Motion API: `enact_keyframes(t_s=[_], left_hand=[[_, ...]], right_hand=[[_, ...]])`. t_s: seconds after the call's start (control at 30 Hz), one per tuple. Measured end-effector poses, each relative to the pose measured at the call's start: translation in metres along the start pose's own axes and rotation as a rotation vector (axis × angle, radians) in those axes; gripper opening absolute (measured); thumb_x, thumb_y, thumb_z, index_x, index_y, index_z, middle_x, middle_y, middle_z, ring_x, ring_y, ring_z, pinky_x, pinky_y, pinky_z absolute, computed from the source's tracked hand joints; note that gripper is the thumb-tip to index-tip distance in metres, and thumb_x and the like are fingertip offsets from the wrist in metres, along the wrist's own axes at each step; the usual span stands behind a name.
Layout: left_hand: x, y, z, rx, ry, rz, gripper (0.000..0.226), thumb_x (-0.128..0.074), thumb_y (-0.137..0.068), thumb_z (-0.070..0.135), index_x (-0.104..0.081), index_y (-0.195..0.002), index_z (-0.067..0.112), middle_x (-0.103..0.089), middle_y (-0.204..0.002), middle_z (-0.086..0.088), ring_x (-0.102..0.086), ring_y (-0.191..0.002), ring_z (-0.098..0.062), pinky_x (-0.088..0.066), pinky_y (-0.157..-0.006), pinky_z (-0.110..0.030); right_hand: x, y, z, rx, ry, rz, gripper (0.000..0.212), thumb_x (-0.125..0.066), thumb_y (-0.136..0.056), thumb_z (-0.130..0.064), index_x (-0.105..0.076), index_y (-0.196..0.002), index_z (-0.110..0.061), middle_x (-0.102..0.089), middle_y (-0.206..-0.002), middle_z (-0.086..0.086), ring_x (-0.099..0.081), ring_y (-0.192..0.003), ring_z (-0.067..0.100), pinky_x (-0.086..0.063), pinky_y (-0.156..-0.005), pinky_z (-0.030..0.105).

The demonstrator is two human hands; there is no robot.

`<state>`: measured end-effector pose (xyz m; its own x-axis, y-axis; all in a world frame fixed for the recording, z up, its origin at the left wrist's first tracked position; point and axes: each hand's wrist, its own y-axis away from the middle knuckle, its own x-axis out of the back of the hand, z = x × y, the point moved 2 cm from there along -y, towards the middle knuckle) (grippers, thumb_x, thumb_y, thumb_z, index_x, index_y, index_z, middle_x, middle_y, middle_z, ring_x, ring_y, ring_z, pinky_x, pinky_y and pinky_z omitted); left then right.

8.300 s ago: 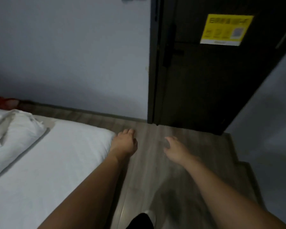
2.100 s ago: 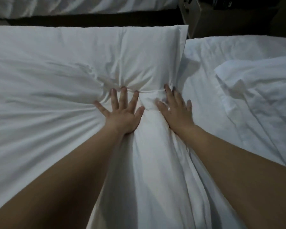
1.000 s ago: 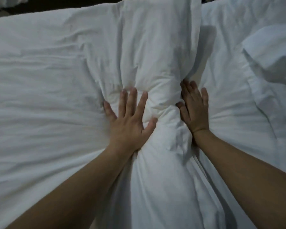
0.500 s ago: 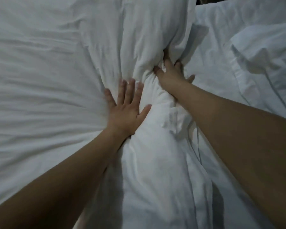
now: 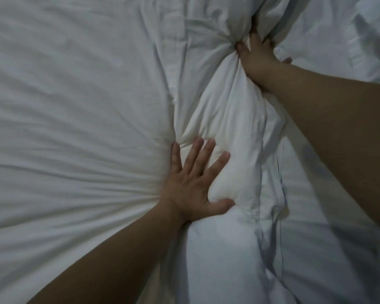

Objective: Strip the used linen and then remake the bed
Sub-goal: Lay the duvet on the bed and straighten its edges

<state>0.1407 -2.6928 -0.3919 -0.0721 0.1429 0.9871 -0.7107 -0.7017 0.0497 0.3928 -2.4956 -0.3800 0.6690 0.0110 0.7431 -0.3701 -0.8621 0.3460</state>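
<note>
We are leaning over a bed covered in white linen. The largest thing before us is the white sheet (image 5: 70, 119), which is filling the left half of the view and fanning out in long creases that are all running toward our left hand. Down the middle a bunched white duvet (image 5: 226, 132) is lying as a thick ridge, running from the top of the view to the bottom edge. To the right of the ridge more white bedding (image 5: 329, 40) is spreading toward the upper right corner, where it is too blurred to make out clearly.

Our left hand (image 5: 195, 185) is pressing flat where sheet and duvet meet, its fingers (image 5: 203, 150) straight and spread, the thumb resting against the ridge's side; it is holding nothing. Our right hand (image 5: 256, 55) is reaching farther up the ridge and is gripping the duvet there, its fingers curled into the gathered cloth, which is puckering tightly around them. Their tips are buried in the folds.
</note>
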Motion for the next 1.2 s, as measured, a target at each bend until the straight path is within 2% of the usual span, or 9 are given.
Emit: enact_keyframes(t_s=[0.17, 0.3, 0.43, 0.53, 0.67, 0.77, 0.87, 1.07, 1.2], left_hand=[[-0.007, -0.003, -0.004, 0.006, -0.016, 0.021, 0.099, -0.038, -0.075, 0.083, -0.011, -0.154, 0.030, -0.010, -0.163, -0.009, -0.006, -0.150, -0.030, 0.003, -0.112, -0.068], [-0.003, -0.004, -0.002, 0.056, -0.014, -0.044, 0.098, -0.029, -0.075, 0.085, 0.002, -0.154, 0.036, 0.003, -0.164, -0.004, 0.009, -0.150, -0.024, 0.012, -0.113, -0.065], [0.007, -0.001, 0.010, 0.134, 0.020, -0.148, 0.097, -0.023, -0.074, 0.088, 0.015, -0.151, 0.042, 0.021, -0.162, 0.002, 0.025, -0.146, -0.016, 0.021, -0.112, -0.058], [0.017, 0.017, 0.029, 0.177, 0.089, -0.160, 0.092, -0.025, -0.080, 0.084, 0.015, -0.151, 0.041, 0.022, -0.161, 0.001, 0.025, -0.147, -0.017, 0.022, -0.113, -0.055], [0.026, 0.058, 0.064, 0.252, 0.240, -0.164, 0.071, -0.020, -0.096, 0.064, 0.012, -0.153, 0.037, 0.020, -0.162, 0.001, 0.023, -0.147, -0.018, 0.019, -0.116, -0.050], [0.036, 0.096, 0.085, 0.270, 0.306, -0.157, 0.062, -0.018, -0.101, 0.051, 0.008, -0.154, 0.033, 0.016, -0.163, 0.002, 0.020, -0.148, -0.016, 0.016, -0.118, -0.045], [0.045, 0.148, 0.101, 0.250, 0.343, -0.171, 0.060, -0.013, -0.100, 0.049, 0.005, -0.155, 0.031, 0.013, -0.163, 0.003, 0.016, -0.149, -0.015, 0.013, -0.119, -0.045], [0.051, 0.262, 0.117, 0.066, 0.197, -0.205, 0.064, -0.006, -0.096, 0.055, 0.004, -0.156, 0.033, 0.012, -0.163, 0.006, 0.017, -0.149, -0.014, 0.011, -0.120, -0.044], [0.064, 0.307, 0.117, 0.039, 0.157, -0.258, 0.068, -0.004, -0.095, 0.054, 0.000, -0.157, 0.025, 0.007, -0.163, 0.005, 0.014, -0.149, -0.014, 0.012, -0.120, -0.041]], right_hand=[[0.010, 0.069, 0.012, -0.040, -0.428, 0.070, 0.083, -0.036, -0.087, -0.069, -0.010, -0.155, -0.029, -0.028, -0.158, 0.005, -0.034, -0.140, 0.026, -0.029, -0.114, 0.041], [0.000, 0.186, 0.048, -0.089, -0.695, 0.014, 0.066, -0.047, -0.090, -0.062, -0.039, -0.144, -0.024, -0.051, -0.139, 0.000, -0.059, -0.116, 0.017, -0.053, -0.085, 0.038], [-0.021, 0.312, 0.077, -0.081, -0.763, -0.038, 0.068, -0.059, -0.075, -0.071, -0.048, -0.133, -0.038, -0.060, -0.127, -0.015, -0.058, -0.117, 0.006, -0.043, -0.106, 0.041], [-0.034, 0.406, 0.087, -0.233, -0.682, -0.091, 0.071, -0.068, -0.067, -0.073, -0.045, -0.128, -0.046, -0.058, -0.129, -0.014, -0.057, -0.116, 0.010, -0.045, -0.104, 0.041], [-0.043, 0.493, 0.089, -0.407, -0.586, -0.180, 0.077, -0.069, -0.061, -0.078, -0.055, -0.121, -0.031, -0.066, -0.113, -0.011, -0.063, -0.101, 0.010, -0.051, -0.093, 0.036], [-0.055, 0.523, 0.098, -0.416, -0.428, -0.131, 0.034, -0.061, -0.089, -0.050, -0.066, -0.102, -0.019, -0.070, -0.098, -0.002, -0.064, -0.092, 0.018, -0.051, -0.083, 0.035], [-0.060, 0.534, 0.109, -0.447, -0.453, 0.013, 0.029, -0.058, -0.095, -0.031, -0.070, -0.087, -0.006, -0.072, -0.087, 0.014, -0.065, -0.081, 0.026, -0.048, -0.071, 0.034], [-0.061, 0.549, 0.111, -0.444, -0.282, 0.035, 0.039, -0.049, -0.099, -0.038, -0.064, -0.119, -0.007, -0.065, -0.117, 0.016, -0.059, -0.111, 0.031, -0.040, -0.086, 0.029], [-0.049, 0.569, 0.088, -0.464, -0.211, 0.144, 0.038, -0.050, -0.097, -0.035, -0.052, -0.120, -0.006, -0.059, -0.122, 0.018, -0.056, -0.111, 0.033, -0.040, -0.084, 0.032]])
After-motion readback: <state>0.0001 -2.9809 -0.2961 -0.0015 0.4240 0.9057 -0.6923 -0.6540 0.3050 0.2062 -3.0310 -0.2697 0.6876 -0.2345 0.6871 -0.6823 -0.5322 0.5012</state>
